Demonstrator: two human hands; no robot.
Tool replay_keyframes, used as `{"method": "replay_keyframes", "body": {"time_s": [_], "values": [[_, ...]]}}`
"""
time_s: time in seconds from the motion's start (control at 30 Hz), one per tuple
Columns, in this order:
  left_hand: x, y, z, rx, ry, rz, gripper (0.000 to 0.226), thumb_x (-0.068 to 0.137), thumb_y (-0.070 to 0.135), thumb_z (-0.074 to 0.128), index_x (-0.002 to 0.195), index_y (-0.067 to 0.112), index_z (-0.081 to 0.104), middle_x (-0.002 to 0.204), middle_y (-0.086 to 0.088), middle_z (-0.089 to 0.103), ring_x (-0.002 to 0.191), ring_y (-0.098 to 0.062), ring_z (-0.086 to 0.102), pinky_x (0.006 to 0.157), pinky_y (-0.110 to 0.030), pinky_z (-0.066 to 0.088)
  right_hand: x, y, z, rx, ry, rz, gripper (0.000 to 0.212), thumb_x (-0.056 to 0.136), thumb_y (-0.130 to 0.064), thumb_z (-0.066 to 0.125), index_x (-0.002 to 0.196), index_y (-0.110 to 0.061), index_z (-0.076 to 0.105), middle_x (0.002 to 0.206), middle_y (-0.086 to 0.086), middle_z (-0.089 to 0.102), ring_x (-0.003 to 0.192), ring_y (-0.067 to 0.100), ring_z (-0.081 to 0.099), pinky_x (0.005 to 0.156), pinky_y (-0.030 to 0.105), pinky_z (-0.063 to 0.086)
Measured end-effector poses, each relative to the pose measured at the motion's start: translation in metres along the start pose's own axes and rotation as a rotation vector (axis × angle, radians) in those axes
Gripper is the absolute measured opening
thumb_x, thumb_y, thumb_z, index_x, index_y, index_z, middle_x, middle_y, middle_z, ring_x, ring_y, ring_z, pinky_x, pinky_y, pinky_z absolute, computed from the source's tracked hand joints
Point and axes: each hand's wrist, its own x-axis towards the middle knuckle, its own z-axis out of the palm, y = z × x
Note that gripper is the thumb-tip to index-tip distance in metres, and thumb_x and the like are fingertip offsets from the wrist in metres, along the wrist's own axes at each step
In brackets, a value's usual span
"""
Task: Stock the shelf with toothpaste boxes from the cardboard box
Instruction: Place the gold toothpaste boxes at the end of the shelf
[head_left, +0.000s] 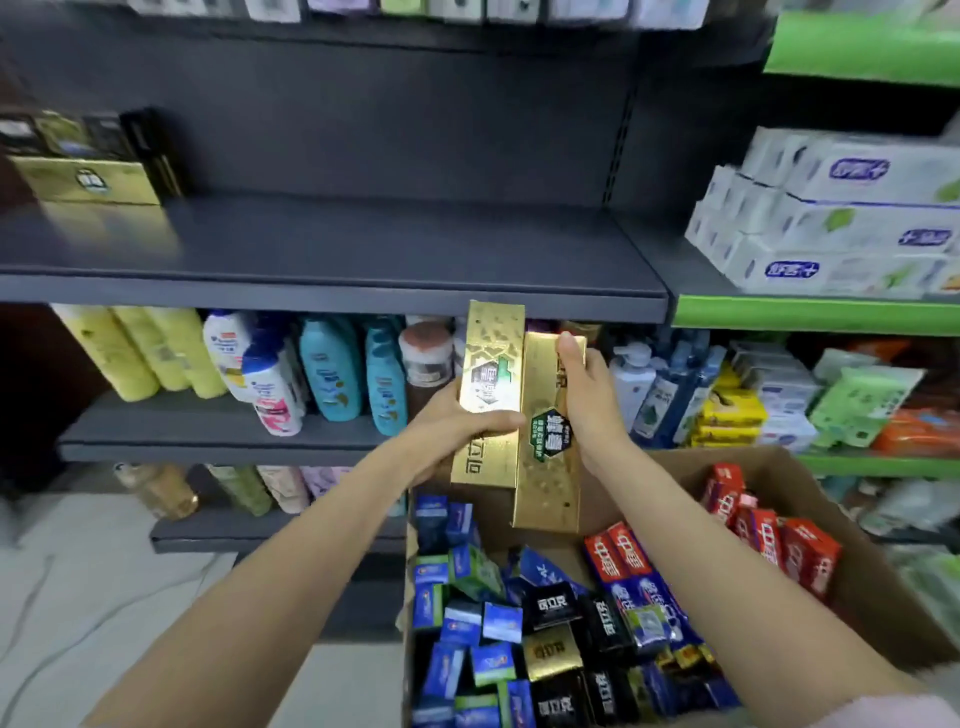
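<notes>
Two gold toothpaste boxes are up in the air in front of the shelving, one in each hand. The left hand (457, 431) grips the left gold box (491, 395) around its lower half, thumb lying across the front face and fingers curled behind, so the box stands nearly upright above the hand. The right hand (589, 400) holds the right gold box (550, 441) by its upper right edge, thumb pressed on the front near the top, and most of that box hangs down below the hand. The two boxes sit side by side, touching or nearly so, the left one reaching higher.

Below them, near and to the right, the cardboard box (883, 587) stands open and packed: about five red toothpaste boxes (763, 540) along its far right side, a crowd of blue boxes (457, 623) at the left too many to count surely, several black boxes (553, 605) and one more gold end (550, 652) in the middle.

The dark shelf (363, 244) just beyond the hands is mostly bare; at its far left lies one gold box (88, 179) in front of a few dark ones. To the right, three stacked rows of white boxes (841, 228) fill a green-edged shelf (810, 314). One shelf down stand three yellow bottles (135, 353) and two teal bottles (358, 374).
</notes>
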Motion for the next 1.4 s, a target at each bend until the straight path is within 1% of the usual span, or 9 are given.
{"method": "replay_keyframes", "body": {"time_s": [0.13,0.23,0.43,0.67,0.8,0.93,1.13,1.27,1.4], "values": [[-0.007,0.017,-0.054,0.099,0.144,0.004,0.12,0.047,0.053,0.086,0.146,0.017,0.028,0.142,-0.005,0.047,0.128,-0.025,0.046,0.112,-0.046,0.032,0.001,-0.039,0.055,0.049,-0.066,-0.074,0.05,0.096,-0.048,0.038,0.135,-0.017,0.041,0.117,-0.009,0.044,0.122,0.009,0.041,0.091,0.022,0.024],[-0.014,0.027,-0.11,0.064,0.213,0.087,0.098,0.056,0.039,0.087,0.138,0.015,0.04,0.131,0.001,0.055,0.122,-0.018,0.05,0.11,-0.04,0.034,0.003,-0.059,0.108,0.084,-0.144,-0.033,0.047,0.096,-0.047,0.041,0.136,-0.022,0.042,0.136,-0.005,0.046,0.126,0.011,0.041,0.101,0.025,0.026],[-0.016,0.038,-0.24,-0.005,0.289,0.135,0.106,0.037,0.043,0.091,0.129,0.015,0.046,0.121,-0.002,0.063,0.111,-0.02,0.06,0.104,-0.043,0.044,0.007,-0.074,0.224,0.028,-0.261,0.037,0.018,0.086,-0.031,0.061,0.103,-0.026,0.055,0.117,0.002,0.063,0.109,0.02,0.06,0.099,0.045,0.046],[-0.019,0.064,-0.375,0.187,0.539,0.286,0.064,0.068,0.028,0.084,0.117,0.016,0.044,0.107,0.006,0.057,0.103,-0.014,0.056,0.083,-0.027,0.043,0.022,-0.125,0.335,-0.127,-0.221,-0.281,0.035,0.087,-0.028,0.064,0.121,-0.025,0.061,0.11,-0.011,0.069,0.103,0.008,0.063,0.095,0.031,0.049],[-0.014,0.081,-0.43,0.392,0.722,0.365,0.068,0.069,0.034,0.082,0.12,0.015,0.041,0.102,0.006,0.055,0.094,-0.013,0.051,0.078,-0.027,0.041,0.05,-0.15,0.385,-0.327,-0.224,-0.367,0.056,0.085,-0.033,0.066,0.136,-0.017,0.049,0.128,-0.001,0.061,0.115,0.011,0.056,0.087,0.019,0.039],[0.001,0.105,-0.476,0.512,0.871,0.401,0.076,0.069,0.037,0.082,0.124,0.015,0.035,0.112,0.0,0.061,0.105,-0.024,0.058,0.077,-0.029,0.039,0.081,-0.183,0.431,-0.496,-0.241,-0.488,0.056,0.083,-0.033,0.069,0.134,-0.017,0.053,0.128,0.004,0.059,0.117,0.019,0.055,0.088,0.024,0.043],[0.021,0.139,-0.552,0.989,0.871,0.362,0.079,0.072,0.031,0.077,0.14,0.036,0.036,0.126,-0.005,0.055,0.115,-0.031,0.054,0.095,-0.044,0.043,0.117,-0.199,0.49,-0.873,-0.326,-0.598,0.052,0.083,-0.033,0.069,0.133,-0.032,0.052,0.122,0.001,0.056,0.115,0.026,0.053,0.086,0.039,0.046],[0.035,0.154,-0.586,1.304,0.693,0.328,0.077,0.08,0.029,0.071,0.145,0.038,0.03,0.133,-0.004,0.042,0.121,-0.026,0.047,0.101,-0.045,0.034,0.123,-0.203,0.519,-0.991,-0.386,-0.642,0.053,0.084,-0.029,0.067,0.133,-0.037,0.049,0.126,-0.001,0.054,0.12,0.025,0.05,0.089,0.04,0.043],[0.051,0.158,-0.617,1.274,0.57,0.424,0.065,0.076,0.028,0.075,0.132,0.029,0.042,0.135,0.0,0.053,0.12,-0.026,0.051,0.098,-0.044,0.037,0.123,-0.204,0.538,-1.029,-0.431,-0.633,0.055,0.084,-0.025,0.068,0.133,-0.038,0.049,0.131,-0.001,0.053,0.123,0.024,0.048,0.095,0.041,0.044]]}}
